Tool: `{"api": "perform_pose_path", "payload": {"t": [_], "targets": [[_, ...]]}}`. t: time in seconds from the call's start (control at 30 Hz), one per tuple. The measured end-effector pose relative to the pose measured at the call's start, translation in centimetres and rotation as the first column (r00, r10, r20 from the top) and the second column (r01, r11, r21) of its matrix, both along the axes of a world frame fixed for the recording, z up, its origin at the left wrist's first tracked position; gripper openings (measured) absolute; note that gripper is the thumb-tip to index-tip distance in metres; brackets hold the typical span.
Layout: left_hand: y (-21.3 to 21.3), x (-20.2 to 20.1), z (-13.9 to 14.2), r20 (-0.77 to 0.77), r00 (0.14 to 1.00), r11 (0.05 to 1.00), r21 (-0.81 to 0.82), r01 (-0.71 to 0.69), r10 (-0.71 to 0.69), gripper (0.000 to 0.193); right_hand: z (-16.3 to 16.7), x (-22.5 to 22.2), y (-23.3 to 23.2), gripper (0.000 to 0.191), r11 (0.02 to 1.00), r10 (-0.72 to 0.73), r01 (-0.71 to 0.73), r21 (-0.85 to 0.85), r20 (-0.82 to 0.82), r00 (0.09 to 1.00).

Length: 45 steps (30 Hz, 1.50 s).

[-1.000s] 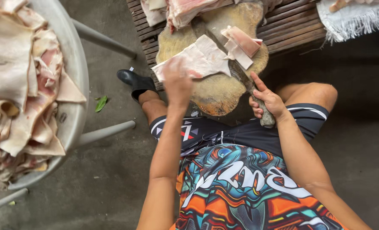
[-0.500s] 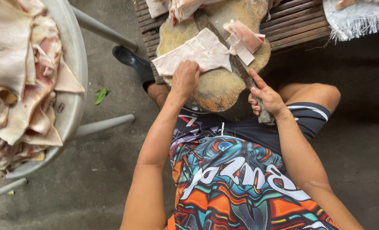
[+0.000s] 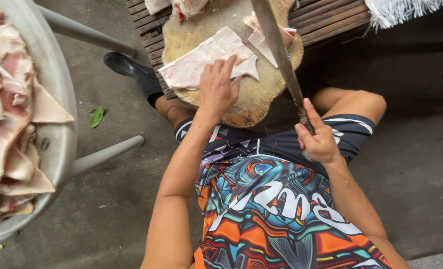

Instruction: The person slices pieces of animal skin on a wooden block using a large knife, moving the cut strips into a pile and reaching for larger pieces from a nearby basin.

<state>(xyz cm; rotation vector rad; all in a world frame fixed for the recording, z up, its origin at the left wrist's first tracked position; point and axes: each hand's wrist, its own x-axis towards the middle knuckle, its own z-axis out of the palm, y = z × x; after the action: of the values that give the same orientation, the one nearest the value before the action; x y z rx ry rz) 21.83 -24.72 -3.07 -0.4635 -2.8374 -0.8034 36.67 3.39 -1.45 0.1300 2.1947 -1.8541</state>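
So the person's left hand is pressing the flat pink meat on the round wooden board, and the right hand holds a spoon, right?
Not a spoon. In the head view the right hand grips a long knife. The left hand does press the flat pink meat on the round wooden board.

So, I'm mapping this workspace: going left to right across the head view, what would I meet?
Metal basin piled with meat slabs → green leaf → black boot → left hand pressing a flat meat piece on the wooden chopping block → long knife → right hand gripping it.
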Motion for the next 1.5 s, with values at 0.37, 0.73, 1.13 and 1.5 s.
{"api": "perform_pose_path", "payload": {"t": [0.37,0.73,1.13,1.5], "targets": [[2.9,-2.2,-4.6,0.233,0.965,0.991,0.029,-0.132,0.121,0.020,2.7,1.7,0.6,0.070,0.999,0.001,0.000,0.036,-0.021,1.000],[-1.1,-1.1,-1.9,0.389,0.920,0.921,0.339,-0.190,0.047,0.013,2.1,0.6,-3.4,0.066,0.935,0.175,-0.206,0.288,0.129,0.976],[-6.0,1.6,-2.2,-0.004,0.997,0.991,0.107,-0.081,0.081,0.029,-0.4,-1.4,-3.6,0.069,0.984,0.172,-0.148,-0.102,0.291,0.941],[-5.0,-1.4,-2.8,0.319,0.947,0.940,0.316,-0.129,0.023,0.012,1.2,-0.4,-2.8,0.070,0.985,0.156,-0.125,-0.122,0.297,0.942]]}}
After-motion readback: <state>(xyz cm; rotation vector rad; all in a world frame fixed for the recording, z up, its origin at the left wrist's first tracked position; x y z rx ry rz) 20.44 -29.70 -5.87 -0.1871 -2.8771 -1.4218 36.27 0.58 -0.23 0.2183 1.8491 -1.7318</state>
